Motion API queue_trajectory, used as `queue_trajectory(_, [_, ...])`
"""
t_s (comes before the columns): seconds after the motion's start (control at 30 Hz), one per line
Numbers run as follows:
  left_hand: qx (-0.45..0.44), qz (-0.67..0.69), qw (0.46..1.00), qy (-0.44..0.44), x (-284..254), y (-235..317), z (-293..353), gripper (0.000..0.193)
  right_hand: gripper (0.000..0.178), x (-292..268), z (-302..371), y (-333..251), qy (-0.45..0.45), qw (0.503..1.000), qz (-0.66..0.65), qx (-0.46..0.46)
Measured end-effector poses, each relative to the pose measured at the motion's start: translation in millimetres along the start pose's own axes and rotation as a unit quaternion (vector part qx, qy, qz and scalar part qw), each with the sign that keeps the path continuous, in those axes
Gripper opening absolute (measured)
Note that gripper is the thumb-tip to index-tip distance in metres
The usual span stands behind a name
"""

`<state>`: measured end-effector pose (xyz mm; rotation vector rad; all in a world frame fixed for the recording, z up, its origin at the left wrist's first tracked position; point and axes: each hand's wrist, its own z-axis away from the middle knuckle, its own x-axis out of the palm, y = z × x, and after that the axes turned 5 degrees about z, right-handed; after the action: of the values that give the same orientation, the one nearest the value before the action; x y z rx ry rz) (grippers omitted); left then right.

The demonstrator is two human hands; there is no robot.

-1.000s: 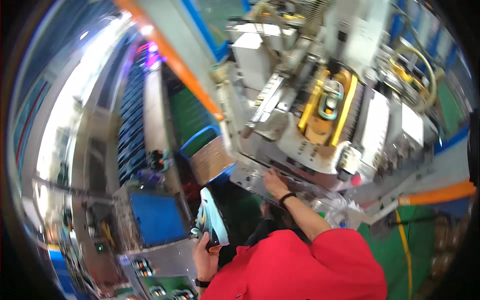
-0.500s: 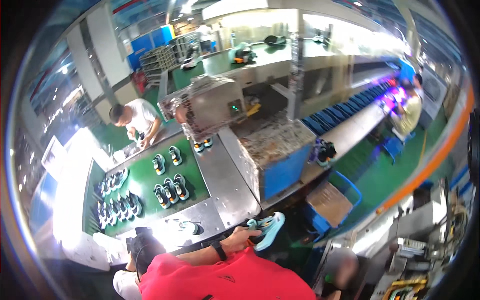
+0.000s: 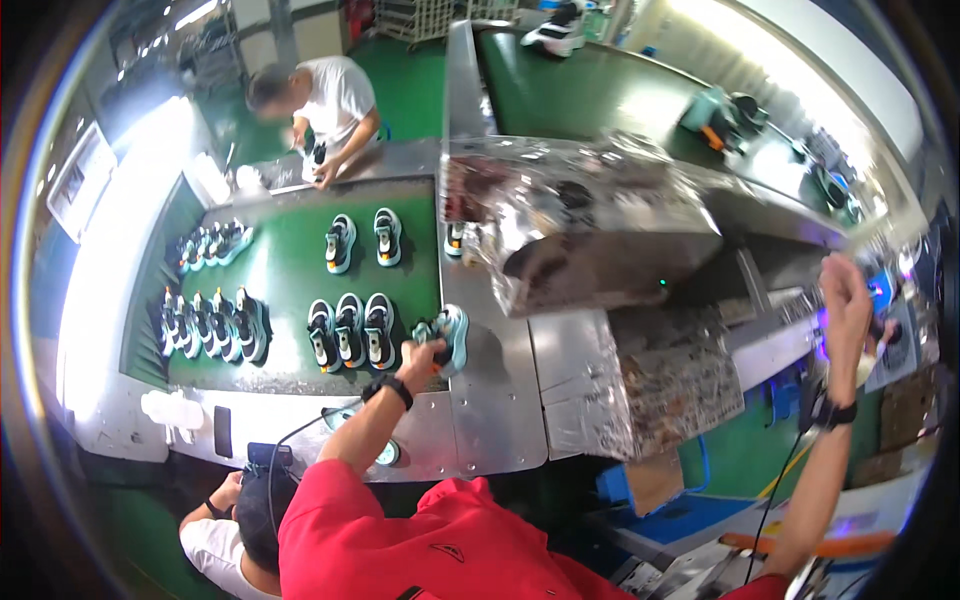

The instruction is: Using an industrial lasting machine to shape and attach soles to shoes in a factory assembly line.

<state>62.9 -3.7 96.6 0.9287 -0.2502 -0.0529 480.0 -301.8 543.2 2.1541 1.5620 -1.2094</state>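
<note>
My left hand [image 3: 420, 362] is closed around a sneaker [image 3: 456, 338] with a pale blue sole and a dark upper. It holds the shoe at the right edge of the green belt [image 3: 285, 270], beside a row of three similar sneakers [image 3: 349, 330]. A pair of sneakers [image 3: 340, 243] stands behind that row. My right hand [image 3: 845, 290] is raised far to the right, past the foil-covered machine [image 3: 610, 260]. Its fingers look loosely extended, and no object shows in it.
Several more sneakers [image 3: 215, 322] line the belt's left side. Across the belt a person in white [image 3: 340, 105] handles a shoe; another person in a dark cap [image 3: 262, 515] is close on my left. A metal ledge [image 3: 495, 400] borders the belt. Shoes also lie on the far belt [image 3: 580, 95].
The view has swung round to the right. My left hand has carried the sneaker from beyond the metal ledge to the belt's edge. My right arm has come into view, raised.
</note>
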Motion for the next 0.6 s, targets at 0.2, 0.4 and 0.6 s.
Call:
queue_trajectory(0.2, [0.077,0.002,0.994,0.080,10,42,-178,0.029,0.048,101,-205,27,-0.120,0.986,0.087,0.075])
queue_trajectory(0.4, [0.248,-0.230,0.924,0.179,27,67,-304,0.054,0.066,204,-296,7,-0.211,0.943,0.024,0.257])
queue_trajectory(0.6, [0.349,-0.254,0.897,0.091,32,33,-316,0.075,0.054,227,-324,35,-0.272,0.920,-0.093,0.267])
